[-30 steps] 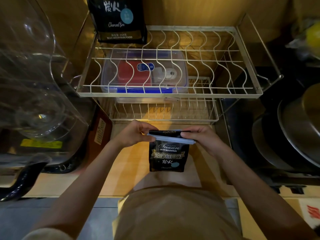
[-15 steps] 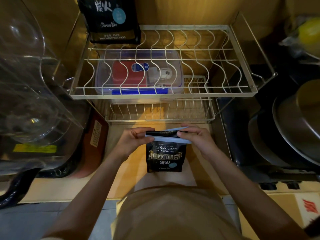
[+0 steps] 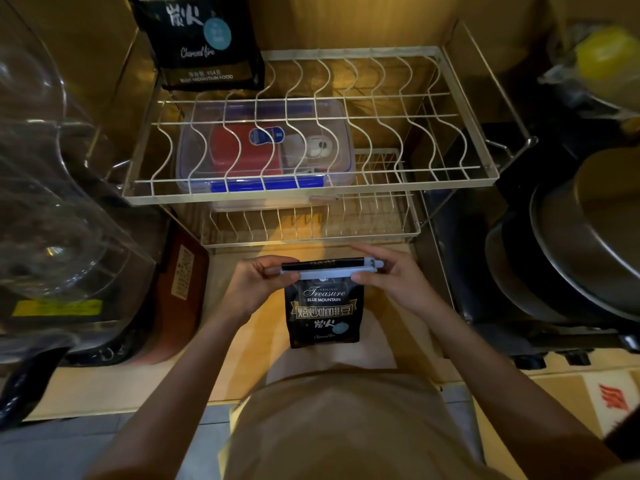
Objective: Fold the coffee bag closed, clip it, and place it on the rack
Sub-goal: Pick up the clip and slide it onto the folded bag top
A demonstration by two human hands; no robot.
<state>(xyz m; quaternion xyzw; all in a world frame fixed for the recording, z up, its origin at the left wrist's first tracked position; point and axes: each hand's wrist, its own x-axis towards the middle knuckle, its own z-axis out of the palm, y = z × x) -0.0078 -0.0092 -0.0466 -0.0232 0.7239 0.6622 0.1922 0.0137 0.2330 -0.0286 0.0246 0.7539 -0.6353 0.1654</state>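
Note:
A small black coffee bag (image 3: 323, 313) stands upright on the wooden counter in front of the rack. Its top is folded over, and a long pale blue clip (image 3: 332, 271) lies level across the fold. My left hand (image 3: 258, 284) pinches the clip's left end and the bag's top corner. My right hand (image 3: 388, 277) pinches the clip's right end, which sticks out past the bag. The two-tier wire rack (image 3: 464, 178) stands just behind, its upper tier mostly bare.
A larger black coffee bag (image 3: 204, 43) stands at the upper tier's back left. A clear lidded box (image 3: 266, 199) sits on the lower tier. A glass jug (image 3: 52, 216) is at the left, stacked pans (image 3: 581, 251) at the right.
The clip has gone from slanted to level across the fold, and its right end now juts past the bag. Both hands stayed at the bag's top; the view has shifted slightly.

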